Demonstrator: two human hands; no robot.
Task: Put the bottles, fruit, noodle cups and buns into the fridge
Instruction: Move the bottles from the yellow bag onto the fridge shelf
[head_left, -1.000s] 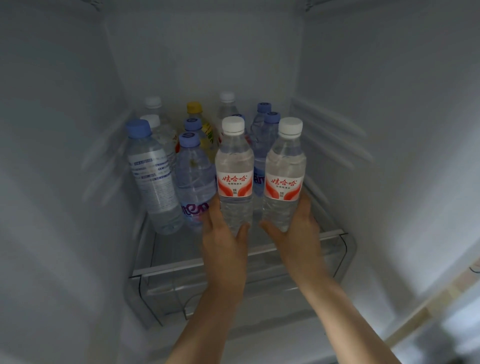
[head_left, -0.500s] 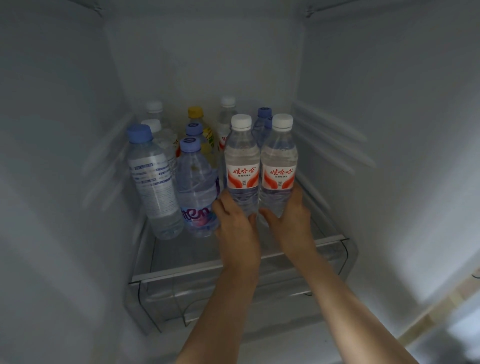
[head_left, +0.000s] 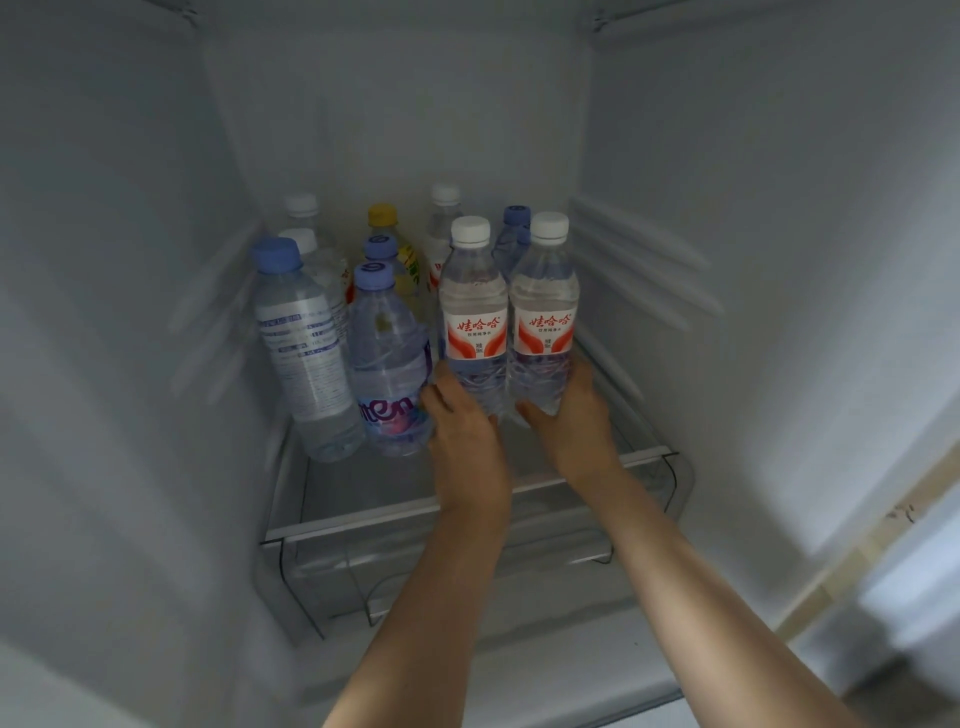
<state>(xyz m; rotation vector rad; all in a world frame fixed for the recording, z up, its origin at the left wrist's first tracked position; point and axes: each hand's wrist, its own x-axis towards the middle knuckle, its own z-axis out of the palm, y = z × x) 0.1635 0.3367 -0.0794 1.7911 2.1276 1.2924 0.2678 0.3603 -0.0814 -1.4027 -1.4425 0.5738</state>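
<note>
My left hand (head_left: 465, 423) gripped the base of one white-capped bottle (head_left: 472, 317), fingers curled round it, and my right hand (head_left: 569, 415) gripped the base of its twin (head_left: 544, 312) the same way. Both bottles stood upright and touching, toward the right side of the fridge shelf (head_left: 363, 514), set back from its front edge. Each wore a white-and-red label with red Chinese characters; the small print below was too fine to read.

Just left of my left hand stood a blue-capped bottle (head_left: 387, 364) with a purple label reading "nten", pressed against my fingers. Beside it, at the shelf's left edge, a taller blue-capped bottle (head_left: 301, 343) leaned slightly, its label covered in tiny blue text I could not read.

Behind these crowded more bottles toward the back edge: a yellow-capped bottle (head_left: 387, 228), some with white caps, others with blue. They blocked the way further in. Below the shelf sat a clear drawer (head_left: 467, 566).
</note>
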